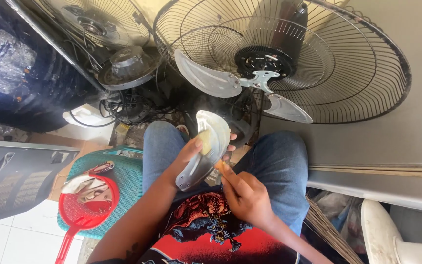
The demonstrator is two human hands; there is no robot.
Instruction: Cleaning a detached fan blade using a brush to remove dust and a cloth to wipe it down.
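Both hands meet over the lap, just below the big fan cage point(367, 63). Left hand point(186, 156) is closed around a loose metal fan blade point(206, 146), thumb across its face. Its long axis runs from near the cage down toward the person's body. Right hand point(245, 195) is curled on a thin tool point(219, 166) whose tip touches the blade's lower edge; it sits farther from the cage.
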